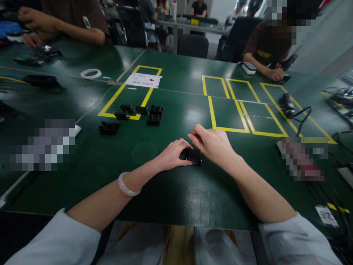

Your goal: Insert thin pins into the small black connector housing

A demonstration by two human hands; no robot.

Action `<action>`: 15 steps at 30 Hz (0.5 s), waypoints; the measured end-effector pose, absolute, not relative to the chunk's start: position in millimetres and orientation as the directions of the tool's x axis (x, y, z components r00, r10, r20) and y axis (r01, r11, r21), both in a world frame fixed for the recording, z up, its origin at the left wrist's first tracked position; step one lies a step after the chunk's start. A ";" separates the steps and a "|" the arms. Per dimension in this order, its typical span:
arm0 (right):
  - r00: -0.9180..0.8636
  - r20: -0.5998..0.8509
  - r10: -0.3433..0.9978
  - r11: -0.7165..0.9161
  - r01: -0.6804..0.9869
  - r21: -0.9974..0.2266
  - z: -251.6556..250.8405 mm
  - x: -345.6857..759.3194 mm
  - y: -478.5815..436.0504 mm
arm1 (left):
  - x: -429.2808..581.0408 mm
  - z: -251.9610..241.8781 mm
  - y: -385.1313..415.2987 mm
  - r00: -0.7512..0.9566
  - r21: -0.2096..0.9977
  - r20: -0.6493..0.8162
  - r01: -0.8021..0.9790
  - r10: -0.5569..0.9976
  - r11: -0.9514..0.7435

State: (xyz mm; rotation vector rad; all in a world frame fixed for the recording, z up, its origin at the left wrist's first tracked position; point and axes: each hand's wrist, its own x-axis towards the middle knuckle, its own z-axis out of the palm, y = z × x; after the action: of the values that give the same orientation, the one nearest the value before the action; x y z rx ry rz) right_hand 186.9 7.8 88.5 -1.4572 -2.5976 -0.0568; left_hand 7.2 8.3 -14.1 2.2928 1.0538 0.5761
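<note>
A small black plastic part (193,156) lies on the green table (176,184) in front of me. My left hand (172,154) wraps its fingers round the part's left end. My right hand (213,143) arches over the part from the right, fingers curled down onto its top edge. Both hands are closed on it. A pale bangle (127,187) sits on my left wrist. Several more black parts (138,112) lie farther off to the left, at a yellow taped rectangle (129,92).
A white paper sheet (143,80) and a tape roll (91,74) lie at the back left. Yellow taped boxes (239,106) mark the right side, with a black device and cable (288,105) beside them. Other people sit at the far edges.
</note>
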 end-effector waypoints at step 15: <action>-0.525 0.155 0.837 0.528 0.849 0.026 89.3 178.1 6.5 | 6.8 -13.1 8.7 0.594 0.651 0.129 0.553 0.794 -0.520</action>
State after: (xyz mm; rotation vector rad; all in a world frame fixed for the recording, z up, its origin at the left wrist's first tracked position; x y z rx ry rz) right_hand 178.1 6.5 89.3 -1.4615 -2.6365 -0.1487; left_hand 6.8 8.7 -13.1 2.2615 1.0645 0.5634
